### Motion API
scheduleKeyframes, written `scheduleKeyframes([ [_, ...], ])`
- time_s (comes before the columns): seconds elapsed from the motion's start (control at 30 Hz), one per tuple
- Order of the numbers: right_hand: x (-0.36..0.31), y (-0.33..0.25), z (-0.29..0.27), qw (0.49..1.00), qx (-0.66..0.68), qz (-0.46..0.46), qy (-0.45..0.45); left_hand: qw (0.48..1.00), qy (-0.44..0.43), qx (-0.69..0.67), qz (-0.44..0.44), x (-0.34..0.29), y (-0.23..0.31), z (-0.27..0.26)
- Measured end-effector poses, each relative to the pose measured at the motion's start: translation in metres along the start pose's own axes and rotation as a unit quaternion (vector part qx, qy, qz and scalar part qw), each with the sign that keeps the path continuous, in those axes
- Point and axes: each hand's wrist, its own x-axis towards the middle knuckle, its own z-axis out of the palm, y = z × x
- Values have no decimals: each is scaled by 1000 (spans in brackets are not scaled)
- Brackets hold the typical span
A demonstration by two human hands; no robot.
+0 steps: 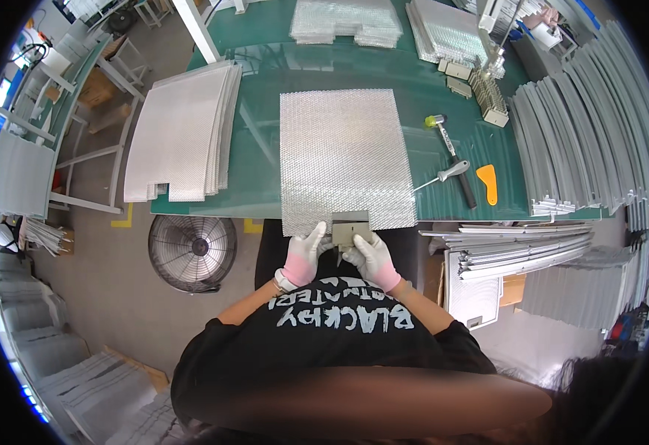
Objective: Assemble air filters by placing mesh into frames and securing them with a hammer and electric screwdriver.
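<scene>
A silvery metal mesh sheet [343, 152] lies on the green table [259, 159], its near edge jutting past the table's front edge. At a notch in that edge sits a small beige-grey metal bracket [346, 233]. My right hand [374, 262], in a white and pink glove, is closed on the bracket's right side, thumb on top. Gloved the same way, my left hand [302, 259] grips the sheet's near edge left of the bracket, thumb upward; its other fingers are partly hidden.
To the right lie a mallet [449, 144], a screwdriver [450, 173] and an orange scraper [488, 184]. Brackets [490, 96] are lined up behind them. Mesh sheets are stacked at the left [183, 133] and far side [346, 18]; many panels [588, 130] stand right. A floor fan [193, 252] is below.
</scene>
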Motion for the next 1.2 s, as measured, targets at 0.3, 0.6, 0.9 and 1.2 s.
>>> scheduleKeyframes([
  [0.3, -3, -12, 20, 978, -190, -20, 81, 974, -101, 203, -18, -2, 1, 0],
  [0.6, -3, -12, 12, 955, -178, -94, 219, 969, -78, 229, -46, 1, 16, 1],
  [0.9, -3, -9, 18, 958, -149, -96, 226, 969, -121, 208, -49, 6, 10, -6],
  [1.2, -2, 7, 5, 958, -260, -97, 71, 591, -493, 626, -123, -5, 104, 24],
])
